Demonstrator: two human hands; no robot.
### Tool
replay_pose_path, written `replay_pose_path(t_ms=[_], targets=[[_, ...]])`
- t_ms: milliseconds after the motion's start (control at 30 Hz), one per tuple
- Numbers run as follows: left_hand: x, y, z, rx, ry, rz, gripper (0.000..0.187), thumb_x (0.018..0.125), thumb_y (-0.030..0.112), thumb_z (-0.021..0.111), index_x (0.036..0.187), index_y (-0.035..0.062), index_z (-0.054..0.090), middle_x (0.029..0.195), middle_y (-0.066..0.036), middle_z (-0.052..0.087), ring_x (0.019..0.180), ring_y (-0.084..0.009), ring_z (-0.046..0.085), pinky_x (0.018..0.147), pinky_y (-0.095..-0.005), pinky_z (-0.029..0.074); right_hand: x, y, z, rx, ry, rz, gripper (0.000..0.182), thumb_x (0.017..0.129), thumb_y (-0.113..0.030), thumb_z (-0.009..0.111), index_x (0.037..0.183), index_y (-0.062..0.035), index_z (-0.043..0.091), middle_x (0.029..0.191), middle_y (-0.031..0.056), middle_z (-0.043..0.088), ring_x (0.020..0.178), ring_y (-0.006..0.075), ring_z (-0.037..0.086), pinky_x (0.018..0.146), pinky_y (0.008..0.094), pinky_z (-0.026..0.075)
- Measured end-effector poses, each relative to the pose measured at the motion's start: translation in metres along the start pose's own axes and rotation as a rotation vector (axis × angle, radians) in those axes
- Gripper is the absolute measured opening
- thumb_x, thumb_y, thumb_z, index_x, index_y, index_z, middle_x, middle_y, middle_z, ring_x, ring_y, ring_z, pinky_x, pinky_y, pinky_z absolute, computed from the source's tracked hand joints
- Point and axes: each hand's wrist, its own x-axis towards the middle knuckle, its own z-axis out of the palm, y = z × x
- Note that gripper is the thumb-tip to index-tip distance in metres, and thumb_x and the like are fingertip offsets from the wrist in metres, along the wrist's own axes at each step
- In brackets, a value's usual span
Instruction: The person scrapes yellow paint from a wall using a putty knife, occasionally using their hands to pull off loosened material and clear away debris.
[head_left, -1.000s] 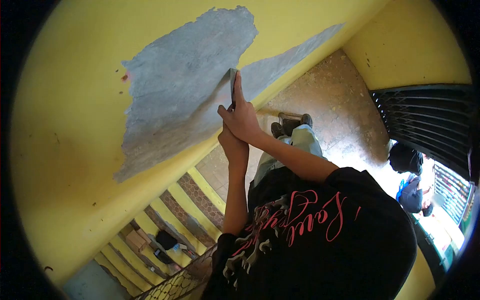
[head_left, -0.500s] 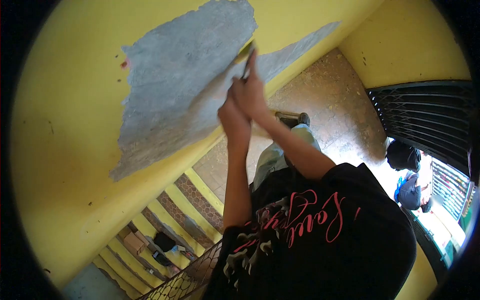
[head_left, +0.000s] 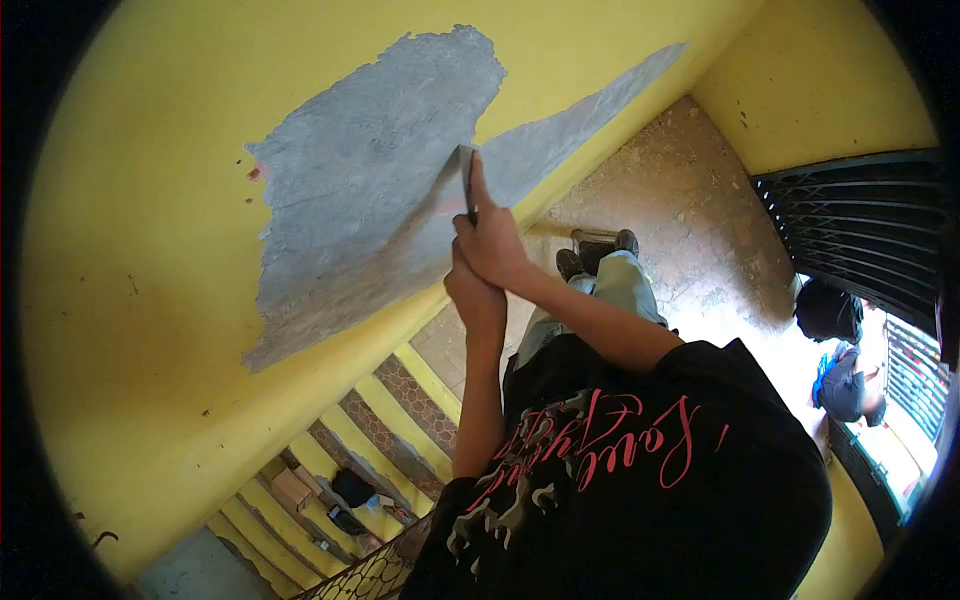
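Note:
A scraper [head_left: 465,163] rests with its blade against the wall, at the border between the bare grey patch [head_left: 350,185] and the yellow paint [head_left: 150,230]. My right hand [head_left: 492,243] is closed round its handle, the index finger stretched along the tool toward the blade. Just below, pressed against the right hand, my left hand [head_left: 474,296] is closed round the lower end of the handle, which the fingers mostly hide. The scraper and hands cast a shadow on the grey patch.
Yellow-and-brown stairs [head_left: 400,400] go down at lower left, beside a metal railing [head_left: 375,575]. A cardboard box [head_left: 292,489] and a dark bag [head_left: 352,487] lie on them. A dark folding gate [head_left: 850,220] stands at right, with a person [head_left: 845,385] beyond it.
Both hands and the scraper have moved down along the wall, away from the upper paint edge. The blade now sits lower, at the notch between the grey areas. The view has shifted slightly.

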Motion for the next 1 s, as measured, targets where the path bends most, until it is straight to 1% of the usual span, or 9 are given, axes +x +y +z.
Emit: replay_pose_path(t_ms=[100,233,333,467,533,600,767,867,1000], targets=[[-0.002,-0.001,0.005,0.029,-0.017,0.061,0.029,0.087,0.017,0.061,0.111,0.0023,0.057,0.088,-0.025,0.066,0.085,-0.0399,0.066,0.067,-0.0421,0.049,0.003,-0.002,-0.008,-0.067,-0.064,0.047,0.088,0.080,-0.007,0.053,0.148,-0.0022,-0.002,0.065,0.0317,0.058,0.062,0.0508,0.058,0.061,0.0537,0.046],[0.010,0.014,-0.015,0.018,-0.037,0.036,0.027,0.086,0.014,0.059,0.111,0.0025,0.058,0.087,-0.026,0.065,0.087,-0.0449,0.062,0.068,-0.0457,0.048,0.007,-0.003,0.009,-0.061,0.050,0.026,0.086,0.081,-0.008,0.052,0.148,-0.0002,-0.001,0.065,0.0309,0.058,0.061,0.0498,0.058,0.059,0.0528,0.046],[0.024,0.026,0.005,0.123,-0.135,0.178,0.029,0.085,0.012,0.058,0.113,0.0031,0.058,0.090,-0.028,0.063,0.089,-0.0462,0.060,0.070,-0.0460,0.048,0.023,-0.014,-0.021,-0.054,0.099,0.082,0.086,0.080,-0.007,0.052,0.147,0.0011,-0.001,0.064,0.0310,0.058,0.061,0.0495,0.058,0.059,0.0522,0.046],[0.017,0.029,0.003,0.069,-0.145,0.127,0.031,0.086,0.013,0.058,0.115,0.0037,0.057,0.090,-0.028,0.063,0.089,-0.0465,0.060,0.070,-0.0463,0.048,0.016,-0.006,-0.018,-0.041,0.083,0.059,0.087,0.078,-0.007,0.053,0.147,0.0017,0.001,0.065,0.0311,0.058,0.062,0.0495,0.059,0.059,0.0515,0.047],[0.000,0.016,-0.012,0.089,-0.084,0.051,0.032,0.087,0.014,0.058,0.118,0.0041,0.055,0.089,-0.026,0.065,0.085,-0.0432,0.063,0.068,-0.0455,0.049,-0.001,-0.006,-0.001,-0.066,-0.031,0.080,0.088,0.078,-0.007,0.054,0.148,-0.0002,0.000,0.065,0.0306,0.058,0.061,0.0499,0.057,0.059,0.0521,0.046],[-0.007,0.006,-0.020,0.130,-0.038,-0.017,0.033,0.088,0.015,0.059,0.118,0.0045,0.054,0.087,-0.023,0.067,0.080,-0.0397,0.066,0.065,-0.0450,0.049,-0.005,-0.006,0.011,-0.007,-0.044,0.059,0.089,0.078,-0.007,0.054,0.148,-0.0010,0.000,0.066,0.0308,0.058,0.062,0.0500,0.057,0.060,0.0525,0.046],[-0.007,0.009,-0.013,0.138,-0.019,-0.033,0.030,0.087,0.014,0.058,0.115,0.0041,0.055,0.085,-0.024,0.066,0.078,-0.0422,0.065,0.063,-0.0465,0.048,-0.008,-0.006,0.004,0.006,-0.124,0.085,0.090,0.078,-0.005,0.052,0.149,-0.0059,-0.003,0.071,0.0304,0.059,0.063,0.0488,0.057,0.059,0.0499,0.046],[-0.008,0.008,-0.016,0.117,-0.021,-0.056,0.028,0.087,0.013,0.058,0.113,0.0037,0.056,0.083,-0.025,0.066,0.078,-0.0439,0.064,0.063,-0.0474,0.048,-0.009,-0.008,0.004,0.051,-0.110,0.057,0.091,0.078,-0.005,0.052,0.148,-0.0019,-0.007,0.063,0.0286,0.058,0.057,0.0481,0.057,0.057,0.0537,0.045],[-0.005,0.013,-0.027,0.122,-0.054,-0.034,0.026,0.088,0.014,0.057,0.112,0.0042,0.057,0.083,-0.026,0.065,0.079,-0.0447,0.063,0.063,-0.0481,0.047,-0.009,-0.008,0.012,0.076,-0.066,0.048,0.090,0.079,-0.005,0.051,0.148,-0.0027,-0.006,0.064,0.0291,0.059,0.059,0.0482,0.058,0.057,0.0535,0.045]])
